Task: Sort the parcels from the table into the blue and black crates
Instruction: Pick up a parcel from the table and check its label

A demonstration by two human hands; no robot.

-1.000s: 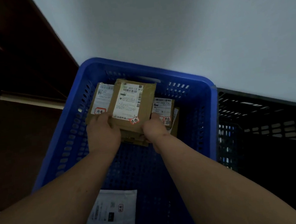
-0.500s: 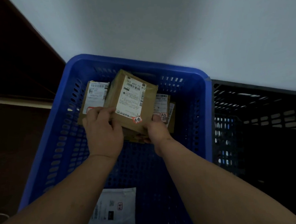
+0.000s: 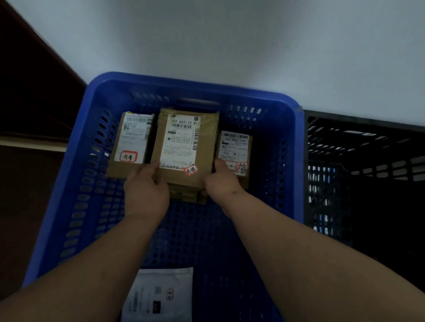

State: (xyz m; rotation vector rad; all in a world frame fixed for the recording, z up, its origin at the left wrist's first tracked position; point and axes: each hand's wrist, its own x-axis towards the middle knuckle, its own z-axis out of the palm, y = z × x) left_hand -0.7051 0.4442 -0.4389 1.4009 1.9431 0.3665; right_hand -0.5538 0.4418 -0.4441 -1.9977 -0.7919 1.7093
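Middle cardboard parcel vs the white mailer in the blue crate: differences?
The cardboard parcel is brown and boxy; the white mailer looks flat. The parcel sits on a stack at the far end, gripped by the left hand and right hand; the mailer lies untouched nearer. Both carry labels, inside the blue crate.

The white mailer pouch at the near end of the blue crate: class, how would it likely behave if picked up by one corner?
The white mailer pouch lies thin and flat on the blue crate floor, so it would probably sag or flop, not stay rigid. It looks light for its area. Its smooth-looking surface may slip between fingers, though the dim view leaves that uncertain.
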